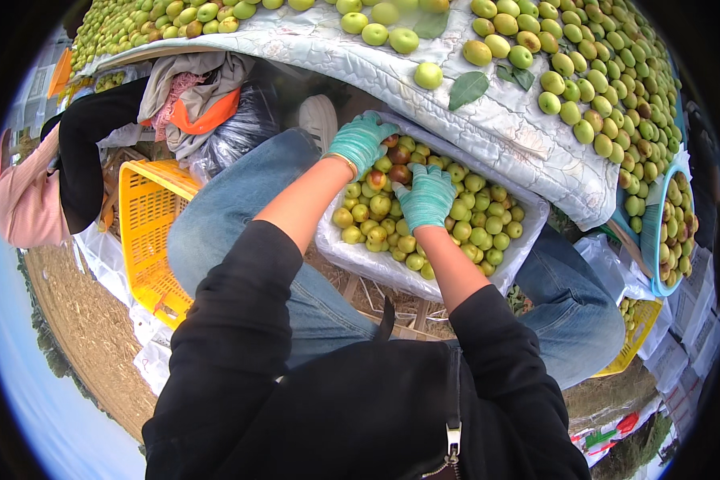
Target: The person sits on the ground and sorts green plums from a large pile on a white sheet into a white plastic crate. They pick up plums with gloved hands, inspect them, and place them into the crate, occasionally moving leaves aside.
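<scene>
A white box (332, 240) with a plastic liner sits between my knees, filled with green jujubes (476, 216), some blotched reddish brown. My left hand (362, 144), in a teal knitted glove, reaches to the box's far left corner with its fingers stretched out over the fruit and rim. My right hand (426, 197), gloved the same way, lies on the jujubes near the middle, thumb and fingers apart. A brown-red jujube (399, 174) shows just beyond the right thumb. The undersides of both hands are hidden.
Ahead rises a surface covered by a pale quilted cloth (520, 128), heaped with jujubes. A yellow crate (148, 232) stands at my left. A blue basket of jujubes (666, 240) is at the right, above another yellow crate (636, 336). Someone in a pink top (32, 200) sits at far left.
</scene>
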A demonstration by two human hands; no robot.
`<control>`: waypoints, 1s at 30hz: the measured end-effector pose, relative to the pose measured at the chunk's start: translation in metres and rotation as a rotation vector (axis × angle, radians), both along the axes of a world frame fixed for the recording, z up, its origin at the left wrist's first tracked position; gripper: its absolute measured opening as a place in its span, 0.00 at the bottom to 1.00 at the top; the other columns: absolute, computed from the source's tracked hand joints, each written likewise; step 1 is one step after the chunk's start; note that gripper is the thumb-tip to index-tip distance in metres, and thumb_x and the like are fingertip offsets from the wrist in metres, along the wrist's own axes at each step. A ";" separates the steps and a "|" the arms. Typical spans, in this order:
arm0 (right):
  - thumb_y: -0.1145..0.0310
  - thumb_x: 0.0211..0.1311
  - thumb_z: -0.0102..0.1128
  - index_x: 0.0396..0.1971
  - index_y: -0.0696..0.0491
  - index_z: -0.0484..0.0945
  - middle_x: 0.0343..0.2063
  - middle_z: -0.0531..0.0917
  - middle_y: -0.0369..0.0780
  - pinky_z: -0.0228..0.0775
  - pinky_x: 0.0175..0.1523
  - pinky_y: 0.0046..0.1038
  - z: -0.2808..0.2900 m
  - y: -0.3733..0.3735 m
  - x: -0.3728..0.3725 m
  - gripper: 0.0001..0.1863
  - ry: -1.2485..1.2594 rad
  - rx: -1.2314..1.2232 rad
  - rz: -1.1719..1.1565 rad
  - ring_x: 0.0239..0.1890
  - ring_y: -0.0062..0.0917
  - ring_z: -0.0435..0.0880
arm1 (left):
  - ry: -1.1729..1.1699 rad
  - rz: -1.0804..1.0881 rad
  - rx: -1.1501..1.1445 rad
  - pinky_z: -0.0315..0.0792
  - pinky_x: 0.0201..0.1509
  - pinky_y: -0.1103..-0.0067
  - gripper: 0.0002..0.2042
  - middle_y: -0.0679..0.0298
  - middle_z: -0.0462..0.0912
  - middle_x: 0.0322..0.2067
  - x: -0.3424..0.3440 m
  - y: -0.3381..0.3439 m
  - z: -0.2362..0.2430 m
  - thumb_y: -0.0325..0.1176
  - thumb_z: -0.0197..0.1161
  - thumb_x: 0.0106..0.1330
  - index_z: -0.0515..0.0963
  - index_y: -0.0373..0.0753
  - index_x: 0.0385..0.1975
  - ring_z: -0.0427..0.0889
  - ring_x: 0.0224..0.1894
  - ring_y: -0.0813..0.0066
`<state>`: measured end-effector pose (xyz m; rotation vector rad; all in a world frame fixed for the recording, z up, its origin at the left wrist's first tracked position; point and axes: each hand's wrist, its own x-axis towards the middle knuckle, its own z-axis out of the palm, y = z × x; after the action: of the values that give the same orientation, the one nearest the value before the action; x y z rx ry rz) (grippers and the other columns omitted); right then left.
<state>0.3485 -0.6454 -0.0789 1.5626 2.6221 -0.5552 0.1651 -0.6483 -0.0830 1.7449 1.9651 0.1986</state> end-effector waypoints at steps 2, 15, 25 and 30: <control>0.50 0.47 0.66 0.36 0.46 0.81 0.36 0.78 0.40 0.66 0.44 0.40 -0.001 0.002 0.005 0.20 0.003 0.021 -0.002 0.41 0.36 0.76 | -0.015 -0.004 -0.001 0.70 0.55 0.67 0.23 0.56 0.71 0.47 -0.002 -0.001 -0.001 0.32 0.63 0.53 0.74 0.50 0.52 0.73 0.49 0.53; 0.49 0.46 0.67 0.43 0.48 0.79 0.39 0.83 0.42 0.67 0.52 0.40 0.010 0.045 -0.044 0.26 -0.112 -0.114 0.137 0.45 0.40 0.78 | 0.046 -0.036 -0.004 0.70 0.56 0.67 0.23 0.57 0.72 0.49 -0.009 -0.002 0.006 0.35 0.66 0.52 0.75 0.47 0.51 0.72 0.51 0.56; 0.70 0.50 0.67 0.50 0.58 0.74 0.38 0.80 0.39 0.71 0.46 0.21 0.010 0.055 0.040 0.25 0.646 -0.631 -0.347 0.38 0.20 0.77 | 0.058 -0.003 0.022 0.71 0.54 0.67 0.23 0.57 0.72 0.49 -0.016 -0.003 0.006 0.35 0.66 0.51 0.76 0.48 0.50 0.72 0.50 0.55; 0.68 0.49 0.67 0.50 0.58 0.74 0.40 0.80 0.41 0.72 0.47 0.22 0.001 0.060 0.070 0.26 0.539 -0.560 -0.264 0.38 0.22 0.78 | 0.050 -0.054 0.054 0.70 0.53 0.66 0.22 0.57 0.72 0.49 -0.018 -0.003 0.003 0.35 0.66 0.50 0.76 0.50 0.49 0.72 0.50 0.54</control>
<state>0.4189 -0.5858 -0.0780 1.7266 2.2229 -1.7614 0.1473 -0.6513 -0.0802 1.8511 1.9620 0.1931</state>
